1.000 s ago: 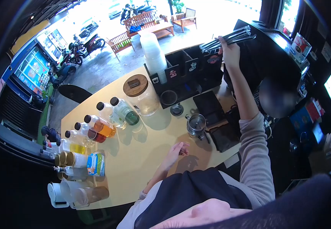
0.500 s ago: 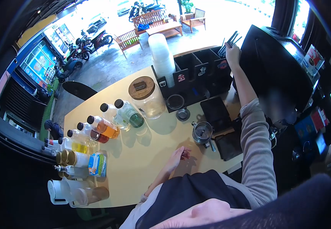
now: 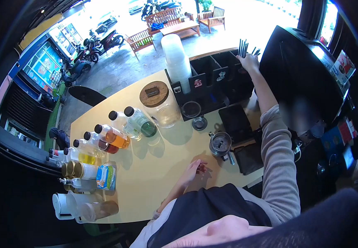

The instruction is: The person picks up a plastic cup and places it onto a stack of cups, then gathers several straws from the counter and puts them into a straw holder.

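Observation:
My right hand [image 3: 249,63] is stretched far forward to the right end of a black divided organizer [image 3: 206,91], its fingers closed around some of the thin black straws [image 3: 242,48] that stand upright there. More dark straws lean just right of the hand. Over the tabletop, my left hand [image 3: 196,167] hangs with loosely curled fingers, apart from one another and with nothing visible between them. Right of it stands a metal and glass pot [image 3: 220,144] with a handle. A small round metal lid [image 3: 199,122] lies beyond the pot.
Bottles of coloured liquid [image 3: 117,138] line the left of the pale counter [image 3: 162,165]. A wood-lidded jar [image 3: 162,109] and stacked plastic cups [image 3: 175,60] stand behind. Pitchers [image 3: 65,205] sit at near left, dark cloths [image 3: 249,159] at right, a large black machine [image 3: 299,74] beyond.
My right hand has lowered slightly and shifted left at the organizer. The straws at it now stand more upright. My left hand has hardly moved.

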A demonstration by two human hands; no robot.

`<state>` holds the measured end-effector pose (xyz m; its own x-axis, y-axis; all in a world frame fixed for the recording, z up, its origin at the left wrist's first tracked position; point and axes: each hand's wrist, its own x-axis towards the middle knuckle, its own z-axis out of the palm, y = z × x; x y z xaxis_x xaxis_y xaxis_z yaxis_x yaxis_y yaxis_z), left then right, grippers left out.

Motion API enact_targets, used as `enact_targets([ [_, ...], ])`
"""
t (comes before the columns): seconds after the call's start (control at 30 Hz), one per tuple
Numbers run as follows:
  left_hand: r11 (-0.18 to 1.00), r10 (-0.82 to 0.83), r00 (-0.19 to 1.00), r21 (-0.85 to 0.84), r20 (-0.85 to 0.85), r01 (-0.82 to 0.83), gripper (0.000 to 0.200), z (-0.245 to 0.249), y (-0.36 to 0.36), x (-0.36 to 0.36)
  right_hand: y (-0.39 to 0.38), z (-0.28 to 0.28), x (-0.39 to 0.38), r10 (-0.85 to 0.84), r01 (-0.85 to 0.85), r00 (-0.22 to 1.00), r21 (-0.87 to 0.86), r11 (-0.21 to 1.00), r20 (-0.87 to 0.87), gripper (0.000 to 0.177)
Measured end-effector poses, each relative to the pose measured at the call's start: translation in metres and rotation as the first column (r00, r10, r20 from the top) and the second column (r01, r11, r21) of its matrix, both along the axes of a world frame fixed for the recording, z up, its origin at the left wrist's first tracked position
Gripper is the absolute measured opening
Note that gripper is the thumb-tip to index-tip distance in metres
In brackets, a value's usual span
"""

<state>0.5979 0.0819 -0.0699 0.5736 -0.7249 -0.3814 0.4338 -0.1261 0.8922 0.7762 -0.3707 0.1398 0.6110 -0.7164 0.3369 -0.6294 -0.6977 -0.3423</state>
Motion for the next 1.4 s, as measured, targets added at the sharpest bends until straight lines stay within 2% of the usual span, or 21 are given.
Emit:
enact_targets([
  [0.13, 1.000, -0.006, 1.000, 0.008, 0.003, 0.006, 0.046, -0.007, 0.001, 0.001, 0.000, 0.011, 0.000, 0.005, -0.005, 1.000, 0.071, 0.997, 0.002, 0.059],
  [0.2, 1.000, -0.001, 1.000, 0.015, -0.003, 0.001, 0.046, -0.010, 0.002, 0.001, -0.001, 0.014, 0.001, 0.063, -0.096, 0.977, 0.154, 0.983, 0.203, 0.061],
  [0.23, 1.000, 0.004, 1.000, 0.023, -0.010, -0.004, 0.046, -0.011, 0.002, 0.001, -0.003, 0.012, 0.003, 0.064, -0.097, 0.977, 0.154, 0.983, 0.203, 0.061],
  [0.3, 1.000, 0.004, 1.000, 0.022, -0.017, -0.003, 0.046, -0.013, 0.002, 0.001, -0.005, 0.008, 0.008, 0.195, -0.208, 0.848, -0.029, 0.978, 0.493, 0.067],
  [0.37, 1.000, 0.002, 1.000, 0.021, -0.023, -0.002, 0.045, -0.015, 0.002, 0.002, -0.005, 0.004, 0.014, 0.228, -0.227, 0.795, -0.072, 0.971, 0.562, 0.061],
  [0.43, 0.999, -0.010, 1.000, 0.036, -0.016, 0.011, 0.045, -0.016, 0.001, 0.002, -0.007, 0.000, 0.021, 0.315, -0.229, 0.712, -0.217, 0.949, 0.627, 0.045],
  [0.47, 0.999, -0.009, 1.000, 0.036, -0.016, 0.009, 0.045, -0.016, 0.001, 0.002, -0.009, -0.002, 0.021, 0.316, -0.230, 0.711, -0.217, 0.949, 0.628, 0.045],
  [0.53, 1.000, 0.004, 1.000, 0.017, -0.026, -0.003, 0.045, -0.016, 0.001, 0.003, -0.010, -0.006, 0.018, 0.354, -0.245, 0.796, -0.274, 0.930, 0.491, 0.034],
  [0.63, 0.999, 0.018, 1.000, 0.027, -0.021, -0.017, 0.045, -0.013, 0.003, 0.002, -0.016, -0.013, 0.019, 0.364, -0.238, 0.826, -0.319, 0.917, 0.431, 0.033],
  [0.8, 0.999, 0.020, 1.000, 0.032, -0.022, -0.020, 0.046, -0.016, 0.006, 0.000, -0.012, -0.008, 0.015, 0.309, -0.220, 0.852, -0.248, 0.943, 0.422, 0.043],
  [0.87, 0.999, 0.020, 1.000, 0.030, -0.022, -0.020, 0.046, -0.013, 0.007, -0.001, 0.004, 0.008, 0.007, 0.231, -0.138, 0.809, -0.206, 0.969, 0.541, 0.058],
  [0.9, 0.999, 0.022, 1.000, 0.030, -0.010, -0.021, 0.047, -0.009, 0.008, -0.002, 0.009, 0.014, 0.005, 0.230, -0.136, 0.807, -0.208, 0.969, 0.544, 0.058],
  [0.97, 0.999, 0.021, 1.000, 0.028, 0.008, -0.021, 0.047, -0.002, 0.011, -0.006, 0.019, 0.027, -0.001, 0.278, -0.136, 0.676, -0.256, 0.957, 0.682, 0.067],
  [1.1, 1.000, 0.012, 1.000, 0.009, 0.027, -0.012, 0.048, 0.005, 0.017, -0.012, 0.081, 0.058, -0.039, 0.369, -0.093, 0.571, -0.389, 0.916, 0.733, 0.065],
  [1.13, 1.000, 0.009, 1.000, 0.003, 0.029, -0.009, 0.049, 0.005, 0.019, -0.014, 0.099, 0.061, -0.049, 0.454, -0.121, 0.483, -0.457, 0.881, 0.748, 0.064],
  [1.17, 1.000, 0.003, 0.999, 0.002, 0.039, -0.004, 0.049, 0.004, 0.022, -0.015, 0.118, 0.061, -0.065, 0.529, -0.169, 0.465, -0.516, 0.840, 0.709, 0.063],
  [1.2, 1.000, 0.001, 1.000, -0.003, 0.026, -0.001, 0.051, 0.003, 0.025, -0.016, 0.147, 0.064, -0.087, 0.534, -0.267, 0.460, -0.463, 0.845, 0.710, 0.060],
  [1.23, 1.000, 0.000, 1.000, -0.009, 0.013, 0.000, 0.053, 0.004, 0.028, -0.017, 0.175, 0.058, -0.106, 0.567, -0.363, 0.379, -0.446, 0.818, 0.731, 0.058],
  [1.3, 0.999, -0.024, 0.999, -0.040, 0.030, 0.025, 0.054, 0.007, 0.038, -0.021, 0.220, 0.051, -0.157, 0.692, -0.486, 0.379, -0.504, 0.714, 0.614, 0.042],
  [1.37, 0.997, -0.038, 0.998, -0.072, 0.043, 0.041, 0.055, 0.013, 0.046, -0.025, 0.255, 0.031, -0.202, 0.784, -0.657, 0.358, -0.460, 0.598, 0.507, 0.036],
  [1.4, 0.998, -0.025, 0.994, -0.061, 0.107, 0.032, 0.055, 0.017, 0.050, -0.028, 0.265, 0.017, -0.219, 0.839, -0.720, 0.324, -0.462, 0.518, 0.436, 0.036],
])
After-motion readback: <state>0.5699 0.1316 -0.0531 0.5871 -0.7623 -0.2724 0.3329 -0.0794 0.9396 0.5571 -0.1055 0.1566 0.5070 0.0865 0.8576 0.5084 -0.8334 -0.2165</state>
